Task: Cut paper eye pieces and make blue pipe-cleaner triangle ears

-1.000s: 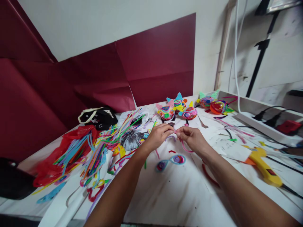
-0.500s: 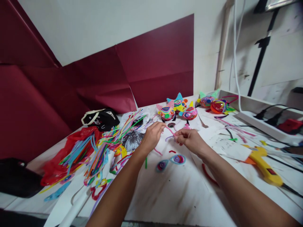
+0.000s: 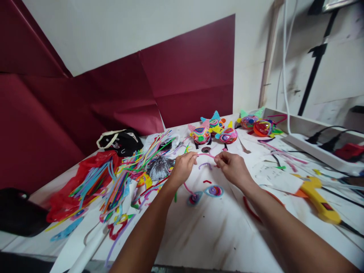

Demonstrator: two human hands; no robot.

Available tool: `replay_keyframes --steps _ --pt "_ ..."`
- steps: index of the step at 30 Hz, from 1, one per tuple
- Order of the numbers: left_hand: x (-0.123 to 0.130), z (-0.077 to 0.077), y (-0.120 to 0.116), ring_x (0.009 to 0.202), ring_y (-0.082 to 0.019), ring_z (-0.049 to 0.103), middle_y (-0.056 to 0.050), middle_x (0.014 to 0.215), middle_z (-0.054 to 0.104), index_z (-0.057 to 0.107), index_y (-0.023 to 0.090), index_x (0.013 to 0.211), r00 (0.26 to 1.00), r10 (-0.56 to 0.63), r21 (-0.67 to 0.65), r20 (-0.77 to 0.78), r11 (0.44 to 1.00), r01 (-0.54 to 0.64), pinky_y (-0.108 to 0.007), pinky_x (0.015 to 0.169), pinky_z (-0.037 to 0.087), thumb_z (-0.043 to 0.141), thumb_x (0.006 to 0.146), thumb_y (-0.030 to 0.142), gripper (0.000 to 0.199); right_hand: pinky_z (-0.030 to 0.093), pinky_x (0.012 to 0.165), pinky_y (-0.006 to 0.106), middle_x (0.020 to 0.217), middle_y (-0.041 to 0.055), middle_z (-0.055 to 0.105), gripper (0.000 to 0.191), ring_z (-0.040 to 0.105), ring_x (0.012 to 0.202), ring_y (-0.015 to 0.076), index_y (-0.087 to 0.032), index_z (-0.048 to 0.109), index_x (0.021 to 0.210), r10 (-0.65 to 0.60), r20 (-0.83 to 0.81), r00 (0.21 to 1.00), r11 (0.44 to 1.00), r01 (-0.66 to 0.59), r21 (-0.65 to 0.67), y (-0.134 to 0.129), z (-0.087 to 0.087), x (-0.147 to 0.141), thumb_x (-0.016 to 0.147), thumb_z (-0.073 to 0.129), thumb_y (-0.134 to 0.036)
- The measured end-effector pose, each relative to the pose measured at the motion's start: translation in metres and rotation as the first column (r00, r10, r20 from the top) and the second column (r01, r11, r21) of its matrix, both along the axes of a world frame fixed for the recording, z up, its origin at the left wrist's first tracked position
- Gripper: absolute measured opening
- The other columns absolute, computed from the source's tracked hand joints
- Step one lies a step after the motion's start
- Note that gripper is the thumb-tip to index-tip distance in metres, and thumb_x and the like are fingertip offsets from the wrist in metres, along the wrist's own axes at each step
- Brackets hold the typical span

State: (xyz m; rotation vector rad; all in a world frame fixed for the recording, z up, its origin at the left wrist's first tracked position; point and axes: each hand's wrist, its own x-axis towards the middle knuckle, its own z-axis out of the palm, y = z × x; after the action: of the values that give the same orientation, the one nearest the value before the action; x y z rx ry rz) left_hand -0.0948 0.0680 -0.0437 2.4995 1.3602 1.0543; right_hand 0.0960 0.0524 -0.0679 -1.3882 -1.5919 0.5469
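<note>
A pink pipe cleaner [image 3: 206, 154] is stretched between my two hands above the white table. My left hand [image 3: 183, 167] pinches it, and a loose end hangs below that hand. My right hand [image 3: 231, 165] grips the other end between thumb and fingers. Just beneath lies a short purple pipe cleaner piece [image 3: 205, 165], bent in a curve. Closer to me are a small red piece [image 3: 207, 181] and a pair of coiled eye shapes [image 3: 214, 191] edged in light blue.
Several colourful pipe-cleaner animal heads [image 3: 200, 134] stand at the back. On the left are bundled pipe cleaners [image 3: 116, 189], a red plastic bag [image 3: 61, 199] and a black pouch [image 3: 122, 143]. A yellow glue gun [image 3: 321, 201] and a white power strip [image 3: 318, 151] lie at right.
My hands have drawn further apart, the right one moving right and slightly up. The pink pipe cleaner between them now shows a longer, straighter stretch.
</note>
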Motion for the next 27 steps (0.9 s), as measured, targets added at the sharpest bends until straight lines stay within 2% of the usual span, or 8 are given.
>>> replay_keyframes --steps 7,9,11,14,18,21,25,27 --pt "0.004 -0.006 -0.005 0.062 -0.011 0.053 0.002 0.062 0.056 0.059 0.017 0.077 0.994 0.108 0.084 0.016 0.990 -0.109 -0.023 0.066 0.037 0.040 0.088 0.022 0.022 0.035 0.057 0.025 0.063 0.0009 0.063 0.013 0.055 0.058 0.0162 -0.021 0.061 0.072 0.006 0.072 0.997 0.999 -0.010 0.051 -0.004 -0.001 -0.004 0.078 0.051 -0.025" --pt "0.004 -0.007 -0.006 0.059 -0.011 0.052 0.002 0.060 0.057 0.060 0.017 0.078 0.990 0.105 0.006 0.092 0.994 -0.107 -0.023 0.063 0.038 0.041 0.088 0.024 0.022 0.036 0.057 0.025 0.064 0.0013 0.064 0.013 0.056 0.058 0.0166 -0.021 0.061 0.075 -0.022 0.110 0.994 0.996 0.012 0.087 -0.005 -0.001 -0.005 0.079 0.050 -0.026" --pt "0.004 -0.008 -0.007 0.051 -0.009 0.049 0.002 0.058 0.057 0.060 0.016 0.082 0.975 0.062 -0.158 0.215 0.987 -0.028 -0.022 0.057 0.037 0.042 0.088 0.029 0.023 0.036 0.057 0.026 0.065 0.0020 0.064 0.014 0.056 0.057 0.0168 -0.020 0.061 0.078 -0.067 0.142 0.988 0.990 0.049 0.132 -0.005 -0.001 -0.004 0.080 0.049 -0.027" --pt "0.003 -0.010 -0.008 0.044 -0.008 0.043 0.003 0.054 0.054 0.060 0.014 0.085 0.911 0.023 -0.362 0.411 0.921 0.140 -0.020 0.048 0.035 0.045 0.086 0.036 0.027 0.036 0.056 0.026 0.065 0.0024 0.064 0.014 0.055 0.054 0.0164 -0.020 0.061 0.078 -0.106 0.144 0.984 0.982 0.080 0.171 -0.006 0.000 -0.003 0.080 0.048 -0.026" --pt "0.002 -0.014 -0.008 0.042 -0.007 0.040 0.004 0.047 0.048 0.060 0.013 0.077 0.862 0.060 -0.438 0.504 0.878 0.195 -0.019 0.045 0.031 0.047 0.084 0.039 0.030 0.037 0.058 0.026 0.063 0.0020 0.064 0.014 0.056 0.056 0.0167 -0.020 0.061 0.079 -0.126 0.111 0.986 0.974 0.102 0.203 -0.006 0.001 -0.002 0.080 0.049 -0.025" --pt "0.001 -0.016 -0.008 0.040 -0.007 0.035 0.007 0.042 0.039 0.062 0.014 0.074 0.897 0.104 -0.409 0.430 0.908 0.091 -0.020 0.043 0.027 0.047 0.083 0.041 0.032 0.038 0.060 0.026 0.064 0.0021 0.064 0.014 0.057 0.058 0.0173 -0.020 0.061 0.079 -0.144 0.102 0.984 0.966 0.117 0.230 -0.007 0.001 -0.003 0.081 0.049 -0.026" --pt "0.003 -0.013 -0.009 0.044 -0.007 0.032 0.006 0.044 0.036 0.062 0.014 0.064 0.942 0.186 -0.237 0.279 0.964 -0.121 -0.020 0.045 0.022 0.051 0.079 0.036 0.028 0.038 0.059 0.026 0.069 0.0034 0.065 0.013 0.056 0.059 0.0171 -0.019 0.061 0.079 -0.160 0.118 0.980 0.958 0.126 0.257 -0.009 0.001 -0.005 0.080 0.049 -0.024" --pt "0.002 -0.012 -0.010 0.045 -0.007 0.034 0.006 0.044 0.038 0.060 0.014 0.062 0.943 0.197 -0.209 0.270 0.968 -0.142 -0.020 0.046 0.024 0.052 0.079 0.035 0.028 0.038 0.059 0.027 0.071 0.0040 0.065 0.014 0.056 0.059 0.0171 -0.019 0.061 0.080 -0.171 0.127 0.977 0.955 0.133 0.267 -0.010 0.001 -0.006 0.081 0.048 -0.024"
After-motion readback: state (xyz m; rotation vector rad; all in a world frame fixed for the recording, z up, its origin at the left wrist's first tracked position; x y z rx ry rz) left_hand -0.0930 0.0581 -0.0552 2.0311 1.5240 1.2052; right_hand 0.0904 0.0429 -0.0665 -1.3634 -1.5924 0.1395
